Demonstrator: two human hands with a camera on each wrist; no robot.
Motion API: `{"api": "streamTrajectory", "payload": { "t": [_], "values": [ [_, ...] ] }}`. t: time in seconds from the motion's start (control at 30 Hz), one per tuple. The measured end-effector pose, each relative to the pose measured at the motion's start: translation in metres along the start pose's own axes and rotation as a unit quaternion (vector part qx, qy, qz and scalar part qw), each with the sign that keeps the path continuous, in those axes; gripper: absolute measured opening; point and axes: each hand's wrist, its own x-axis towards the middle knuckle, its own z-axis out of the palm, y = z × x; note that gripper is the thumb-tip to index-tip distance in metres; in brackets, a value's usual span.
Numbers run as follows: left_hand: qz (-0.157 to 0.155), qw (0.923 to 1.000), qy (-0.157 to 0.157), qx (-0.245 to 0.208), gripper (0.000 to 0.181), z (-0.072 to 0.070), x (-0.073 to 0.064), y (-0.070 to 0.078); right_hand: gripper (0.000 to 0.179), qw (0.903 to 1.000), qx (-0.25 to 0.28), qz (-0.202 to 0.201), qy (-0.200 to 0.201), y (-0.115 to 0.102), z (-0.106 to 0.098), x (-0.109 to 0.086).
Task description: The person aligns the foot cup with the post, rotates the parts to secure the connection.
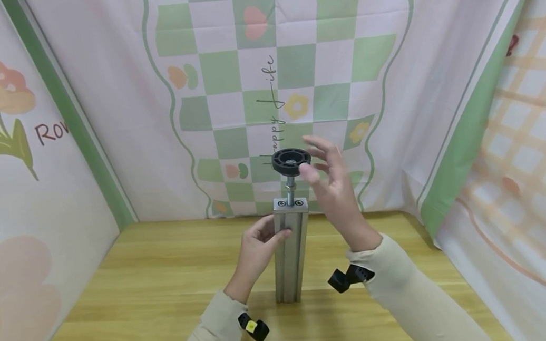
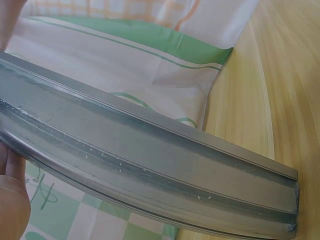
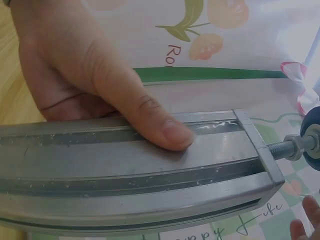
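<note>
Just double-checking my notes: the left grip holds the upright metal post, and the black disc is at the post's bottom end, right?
Not quite: the black disc is at the top end, as the head view shows. The left grip does hold the upright metal post.

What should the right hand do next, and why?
Perhaps the right hand should close gently around the black levelling foot: it is open right beside the rim, while the left hand grips the upright aluminium profile below, which should help steady everything.
</note>
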Motion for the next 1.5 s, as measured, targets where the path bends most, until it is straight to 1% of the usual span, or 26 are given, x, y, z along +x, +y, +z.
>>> {"api": "streamTrajectory", "payload": {
  "t": [0.07, 0.13, 0.23, 0.33, 0.47, 0.63, 0.8, 0.9, 1.03, 1.17, 1.37, 1.5],
  "values": [
    [-0.001, 1.0000, 0.001, -0.002, 0.033, 0.000, 0.000, 0.000, 0.053, 0.9991, 0.026, 0.016, -0.029, 0.000, -0.002, 0.004],
    [0.000, 1.0000, 0.001, -0.004, 0.033, 0.000, 0.000, 0.001, 0.056, 0.9947, 0.075, 0.036, -0.060, 0.001, -0.003, 0.008],
    [0.001, 1.0000, 0.001, -0.003, 0.033, 0.000, 0.000, 0.001, 0.056, 0.9827, 0.146, 0.054, -0.100, 0.004, -0.005, 0.013],
    [0.001, 1.0000, 0.002, -0.003, 0.033, 0.000, 0.000, 0.001, 0.054, 0.9703, 0.200, 0.064, -0.121, 0.009, -0.006, 0.015],
    [0.000, 1.0000, 0.003, -0.004, 0.034, 0.000, 0.000, 0.000, 0.049, 0.9613, 0.235, 0.058, -0.132, 0.015, -0.006, 0.016],
    [-0.004, 1.0000, 0.003, -0.005, 0.033, 0.000, 0.000, -0.001, 0.044, 0.9566, 0.252, 0.053, -0.137, 0.017, -0.005, 0.016],
    [-0.005, 1.0000, 0.002, -0.003, 0.032, 0.000, 0.000, -0.002, 0.038, 0.9563, 0.256, 0.060, -0.128, 0.017, -0.005, 0.014],
    [0.001, 1.0000, 0.000, 0.002, 0.033, 0.000, 0.000, -0.002, 0.035, 0.9587, 0.253, 0.059, -0.115, 0.018, -0.004, 0.014],
    [0.005, 1.0000, 0.001, 0.005, 0.034, 0.000, 0.000, -0.002, 0.031, 0.9656, 0.237, 0.050, -0.093, 0.019, -0.005, 0.012],
    [0.000, 1.0000, 0.000, -0.003, 0.036, 0.000, 0.000, -0.002, 0.025, 0.9735, 0.213, 0.040, -0.073, 0.019, -0.006, 0.007],
    [-0.003, 0.9999, 0.002, -0.010, 0.037, 0.000, 0.000, -0.002, 0.018, 0.9821, 0.180, 0.043, -0.034, 0.015, -0.007, 0.001],
    [-0.005, 1.0000, 0.003, -0.007, 0.036, 0.000, 0.000, -0.002, 0.017, 0.9882, 0.151, 0.025, -0.009, 0.011, -0.004, -0.001]
  ]
}}
